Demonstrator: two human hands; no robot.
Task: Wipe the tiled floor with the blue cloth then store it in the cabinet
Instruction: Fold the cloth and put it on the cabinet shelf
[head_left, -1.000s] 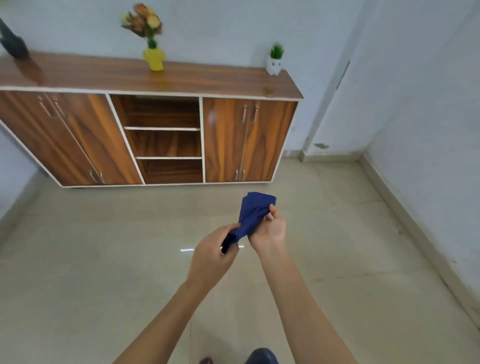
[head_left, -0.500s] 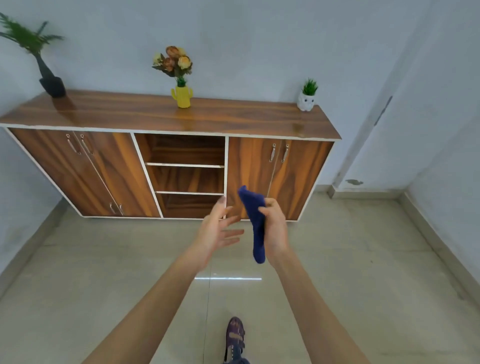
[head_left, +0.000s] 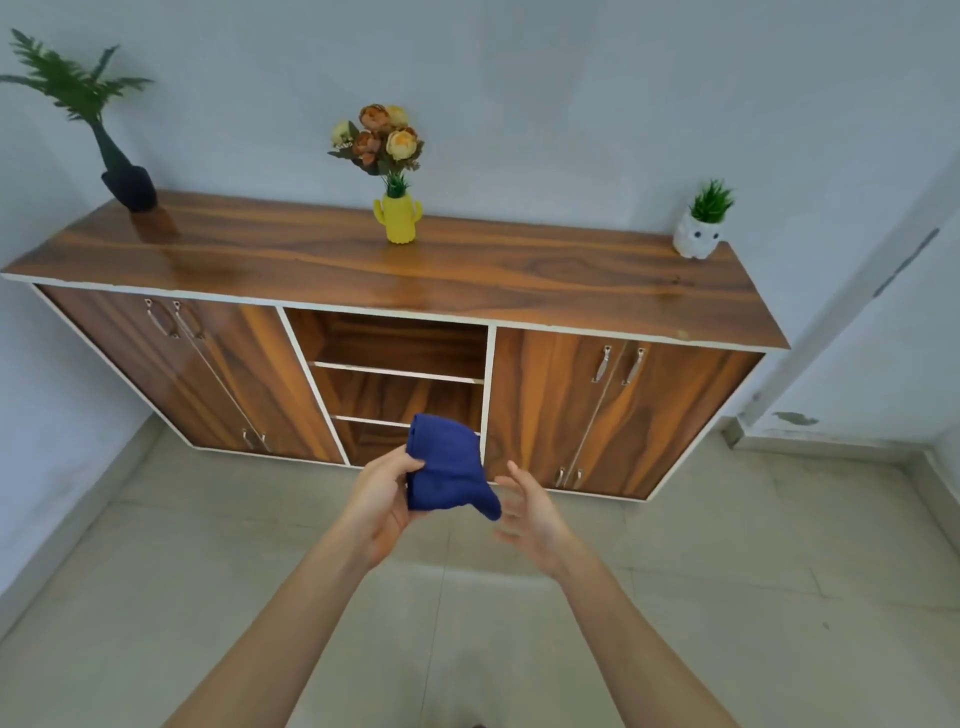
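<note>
A dark vase (head_left: 130, 187) of green fern fronds stands at the back left corner of the cabinet top (head_left: 519, 280). A yellow cactus-shaped vase (head_left: 397, 221) of orange and cream flowers stands midway along the back edge. A white owl pot (head_left: 696, 241) with a small green plant stands at the back right corner.

Cloth (head_left: 447, 467) held up in front of the cabinet (head_left: 623, 415).
The left hand (head_left: 382, 501) grips the bunched blue cloth over the tiled floor (head_left: 156, 597); the right hand (head_left: 535, 514), fingers spread, is just beside its lower corner. On the cabinet top stand a dark vase (head_left: 130, 187) on the left, a yellow vase (head_left: 397, 221) in the middle and a white pot (head_left: 696, 239) on the right.
</note>
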